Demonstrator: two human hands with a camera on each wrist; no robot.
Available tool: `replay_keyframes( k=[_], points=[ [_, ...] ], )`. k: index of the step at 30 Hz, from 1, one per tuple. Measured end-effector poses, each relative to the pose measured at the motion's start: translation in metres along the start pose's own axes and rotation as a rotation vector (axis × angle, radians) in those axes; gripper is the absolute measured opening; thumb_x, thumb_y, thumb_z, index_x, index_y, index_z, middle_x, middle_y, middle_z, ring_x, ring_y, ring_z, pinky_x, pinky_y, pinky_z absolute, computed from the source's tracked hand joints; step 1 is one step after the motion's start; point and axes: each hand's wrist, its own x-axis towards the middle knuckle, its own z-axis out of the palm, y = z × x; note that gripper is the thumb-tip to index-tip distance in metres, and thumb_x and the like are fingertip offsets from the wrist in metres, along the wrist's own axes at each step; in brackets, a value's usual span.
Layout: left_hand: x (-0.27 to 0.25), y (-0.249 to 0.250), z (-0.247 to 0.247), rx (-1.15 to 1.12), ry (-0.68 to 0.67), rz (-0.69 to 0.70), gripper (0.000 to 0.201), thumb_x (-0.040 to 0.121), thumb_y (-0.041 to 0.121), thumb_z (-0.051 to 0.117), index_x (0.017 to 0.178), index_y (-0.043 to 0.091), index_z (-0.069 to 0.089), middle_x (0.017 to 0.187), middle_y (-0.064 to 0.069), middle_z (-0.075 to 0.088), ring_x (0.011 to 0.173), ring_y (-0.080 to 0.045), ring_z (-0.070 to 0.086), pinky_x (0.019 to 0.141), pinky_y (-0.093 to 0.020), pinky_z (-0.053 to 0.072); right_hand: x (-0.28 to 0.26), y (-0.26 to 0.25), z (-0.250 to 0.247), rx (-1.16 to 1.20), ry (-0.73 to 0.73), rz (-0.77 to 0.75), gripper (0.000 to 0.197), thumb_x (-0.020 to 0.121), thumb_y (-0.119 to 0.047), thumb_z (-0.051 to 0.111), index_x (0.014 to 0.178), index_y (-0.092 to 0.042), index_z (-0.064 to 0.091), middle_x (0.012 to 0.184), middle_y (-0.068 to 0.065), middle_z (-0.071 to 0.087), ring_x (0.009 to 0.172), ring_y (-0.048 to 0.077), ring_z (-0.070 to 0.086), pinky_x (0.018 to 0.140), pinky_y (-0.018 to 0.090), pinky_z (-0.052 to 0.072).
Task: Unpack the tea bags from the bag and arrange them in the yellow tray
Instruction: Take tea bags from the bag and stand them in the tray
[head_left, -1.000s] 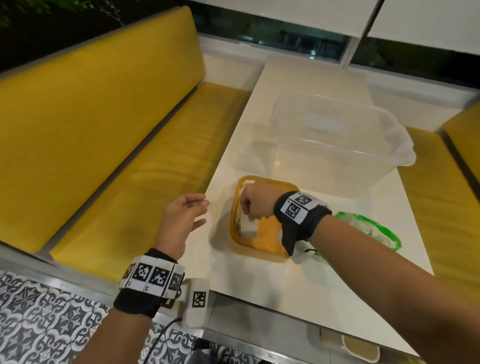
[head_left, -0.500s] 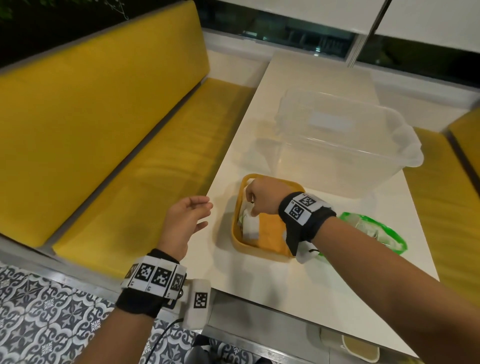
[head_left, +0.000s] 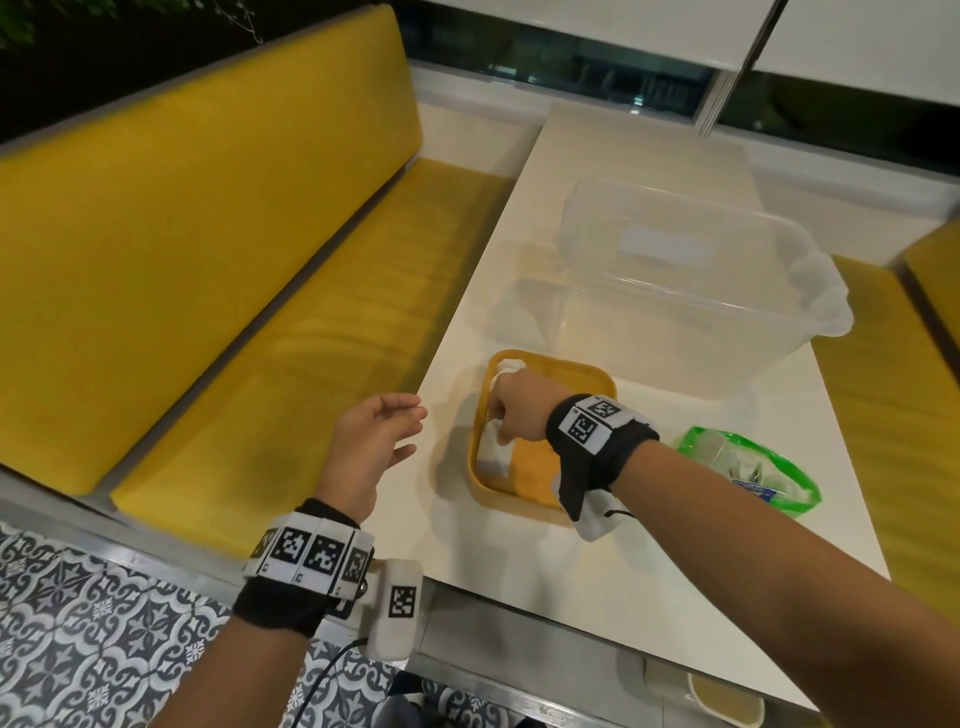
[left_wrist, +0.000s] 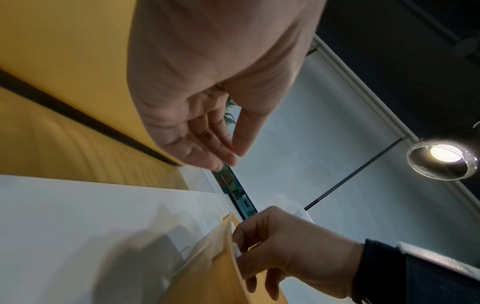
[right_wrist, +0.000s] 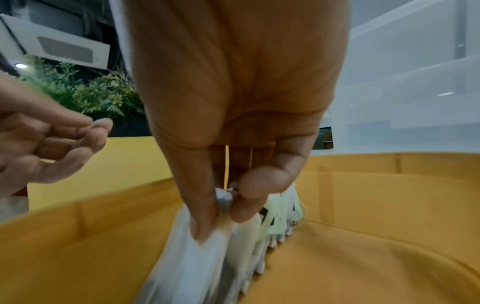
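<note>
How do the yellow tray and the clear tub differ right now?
The yellow tray is opaque, shallow and nearer the person; the clear tub is see-through, taller, larger and farther back. The tray holds a row of tea bags along its left side, pinched by the right hand; the tub looks empty. Both sit on the white table.

Tea bags standing in the yellow tray, the green bag lying beside it.

We see a row of white tea bags (right_wrist: 241, 242) packed upright along the left wall of the yellow tray (head_left: 597, 375), its orange-yellow floor bare to their right. The tray sits near the bench's left edge. The clear bag with green edges (head_left: 748, 467) lies flat just to the tray's right, with more tea bags showing inside it.
</note>
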Motion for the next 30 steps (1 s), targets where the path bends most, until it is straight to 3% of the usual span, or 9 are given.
replay_keyframes(
  k=[2, 5, 12, 18, 21, 23, 26, 28, 30],
  points=[
    [0.0, 0.0, 0.001, 0.001, -0.001, 0.0, 0.014, 0.091, 0.009, 0.066, 0.104, 0.011, 0.066, 0.103, -0.004, 0.07, 0.094, -0.017, 0.064, 0.07, -0.026, 0.051, 0.001, -0.002, -0.002, 0.041, -0.002, 0.008, 0.033, 0.081, -0.012, 0.073, 0.061, -0.021, 0.049, 0.063, -0.002, 0.051, 0.064, 0.022, 0.057, 0.062, 0.031, 0.054],
    [-0.002, 0.0, 0.001, -0.007, -0.004, -0.005, 0.011, 0.091, 0.009, 0.065, 0.101, 0.012, 0.066, 0.103, -0.005, 0.069, 0.093, -0.017, 0.064, 0.07, -0.026, 0.051, 0.003, -0.002, 0.0, 0.071, -0.024, 0.02, 0.028, 0.081, -0.01, 0.073, 0.063, -0.017, 0.052, 0.063, 0.002, 0.055, 0.056, 0.021, 0.061, 0.054, 0.028, 0.054],
    [-0.005, 0.0, 0.0, 0.001, -0.008, -0.008, 0.013, 0.091, 0.007, 0.063, 0.104, 0.01, 0.066, 0.103, -0.005, 0.069, 0.092, -0.017, 0.063, 0.071, -0.025, 0.051, -0.001, 0.003, -0.006, 0.182, -0.044, 0.059, 0.017, 0.079, -0.016, 0.077, 0.087, -0.003, 0.069, 0.082, 0.01, 0.069, 0.07, 0.022, 0.07, 0.069, 0.034, 0.061],
    [-0.007, 0.001, 0.001, -0.004, -0.015, -0.005, 0.013, 0.091, 0.007, 0.063, 0.103, 0.01, 0.066, 0.104, -0.006, 0.07, 0.092, -0.017, 0.063, 0.071, -0.026, 0.051, -0.001, 0.025, -0.025, 0.224, 0.157, 0.251, 0.007, 0.077, -0.002, 0.061, 0.083, -0.003, 0.065, 0.077, 0.012, 0.066, 0.073, 0.028, 0.067, 0.061, 0.035, 0.058],
    [-0.007, 0.002, 0.005, -0.006, -0.026, -0.008, 0.012, 0.091, 0.007, 0.063, 0.101, 0.011, 0.066, 0.104, -0.006, 0.069, 0.093, -0.018, 0.063, 0.071, -0.026, 0.05, -0.005, 0.028, -0.021, 0.196, 0.045, 0.349, 0.01, 0.077, -0.001, 0.065, 0.074, -0.005, 0.057, 0.064, 0.005, 0.055, 0.058, 0.02, 0.056, 0.049, 0.026, 0.043],
    [-0.008, 0.001, 0.006, -0.011, -0.024, -0.013, 0.01, 0.091, 0.007, 0.063, 0.1, 0.012, 0.066, 0.102, -0.006, 0.069, 0.093, -0.018, 0.064, 0.07, -0.026, 0.05, -0.002, 0.029, -0.014, 0.263, -0.027, 0.412, 0.019, 0.086, -0.004, 0.063, 0.069, -0.005, 0.054, 0.063, 0.005, 0.058, 0.052, 0.016, 0.054, 0.046, 0.025, 0.045],
    [-0.009, -0.001, 0.006, -0.02, -0.018, -0.023, 0.009, 0.092, 0.007, 0.061, 0.096, 0.013, 0.066, 0.1, -0.005, 0.069, 0.091, -0.018, 0.063, 0.07, -0.026, 0.049, 0.005, 0.037, 0.001, 0.553, -0.051, 0.449, 0.015, 0.093, -0.009, 0.056, 0.1, 0.002, 0.063, 0.095, 0.011, 0.067, 0.081, 0.023, 0.066, 0.074, 0.033, 0.057],
    [-0.009, -0.002, 0.005, -0.021, -0.014, -0.03, 0.01, 0.094, 0.007, 0.059, 0.095, 0.014, 0.066, 0.098, -0.005, 0.069, 0.09, -0.017, 0.063, 0.069, -0.026, 0.049, 0.006, 0.037, 0.004, 0.78, 0.045, 0.459, 0.029, 0.093, -0.005, 0.054, 0.121, 0.003, 0.057, 0.109, 0.012, 0.061, 0.097, 0.028, 0.064, 0.079, 0.034, 0.056],
    [-0.009, -0.003, 0.004, -0.018, -0.01, -0.037, 0.011, 0.095, 0.007, 0.057, 0.094, 0.014, 0.066, 0.098, -0.004, 0.069, 0.09, -0.017, 0.063, 0.069, -0.026, 0.049, 0.007, 0.03, 0.001, 0.86, 0.07, 0.479, 0.031, 0.095, -0.006, 0.049, 0.123, 0.005, 0.055, 0.117, 0.015, 0.062, 0.106, 0.032, 0.064, 0.086, 0.038, 0.056]
  ],
)
